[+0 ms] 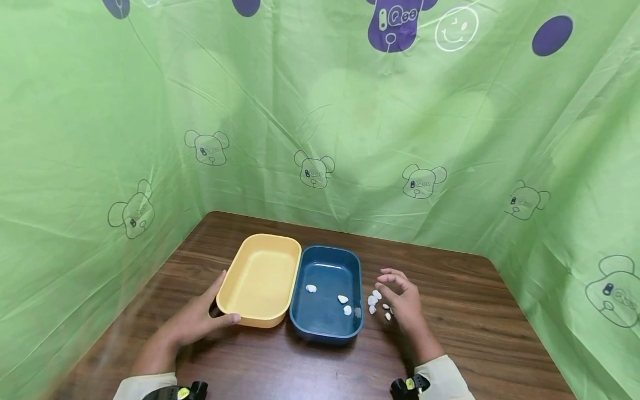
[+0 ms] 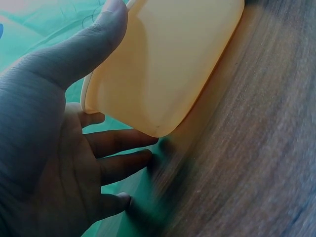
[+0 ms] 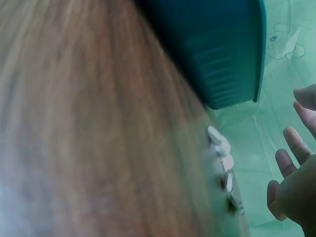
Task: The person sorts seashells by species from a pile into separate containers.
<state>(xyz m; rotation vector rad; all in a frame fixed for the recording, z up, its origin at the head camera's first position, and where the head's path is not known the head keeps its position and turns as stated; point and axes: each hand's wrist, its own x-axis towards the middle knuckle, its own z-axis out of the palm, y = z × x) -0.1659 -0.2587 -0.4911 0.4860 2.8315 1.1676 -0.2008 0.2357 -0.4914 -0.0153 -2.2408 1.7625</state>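
At the near left corner of a yellow tray (image 1: pixel 220 300), my left hand (image 1: pixel 195 319) holds on, its thumb on the near wall and its fingers along the left side. In the left wrist view the thumb and fingers (image 2: pixel 123 143) lie either side of the tray's corner. Beside it stands a dark blue tray (image 1: pixel 325 331) with three small white shells (image 1: pixel 342 299) inside. My right hand (image 1: pixel 406 303) hovers just right of several loose white shells (image 1: pixel 372 300), fingers loosely bent and apart; nothing shows between them in the right wrist view.
Both trays stand side by side on a brown wooden table (image 1: pixel 450 311). A green curtain (image 1: pixel 350 111) printed with bear faces hangs along the table's back and sides. A pale patch shows on the blue tray's right inner wall.
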